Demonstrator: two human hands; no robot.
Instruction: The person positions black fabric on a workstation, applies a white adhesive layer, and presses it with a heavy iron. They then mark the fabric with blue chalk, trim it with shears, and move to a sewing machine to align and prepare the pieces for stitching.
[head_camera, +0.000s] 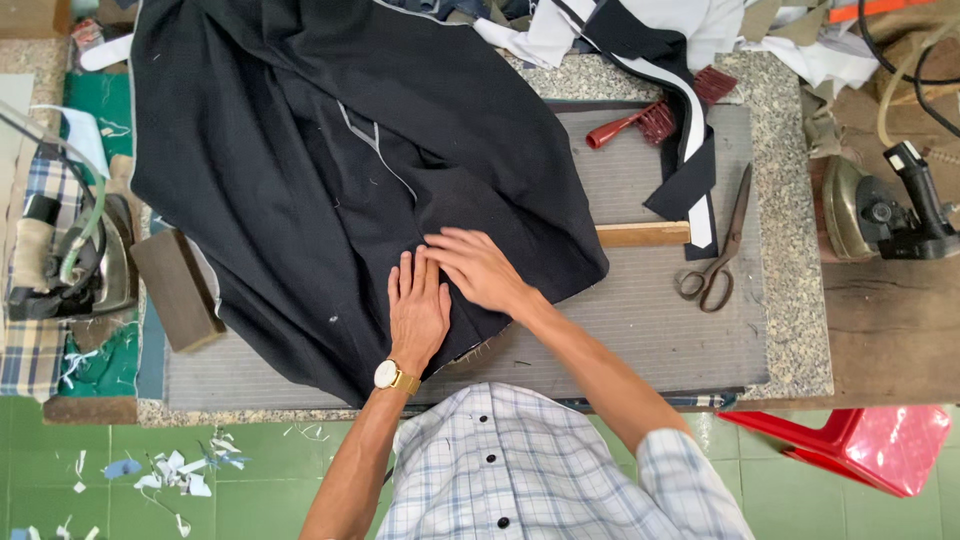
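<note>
A large dark navy garment (330, 150) lies spread over a grey padded pressing mat (650, 320) on a stone-topped table. My left hand (417, 308), with a gold watch at the wrist, lies flat on the cloth near its lower edge, fingers together. My right hand (478, 268) rests flat on the cloth right beside it, fingers spread and pointing left, partly over the left fingertips. Neither hand holds anything. A pale seam line (375, 150) runs down the garment above the hands.
Scissors (718, 250) lie right of the garment, beside a wooden bar (642, 234) and a dark fabric strip (690, 170). A red-handled brush (640, 124) sits farther back. Irons stand at left (75, 260) and right (880, 210). A wooden block (178, 290) and a red stool (850, 445) are nearby.
</note>
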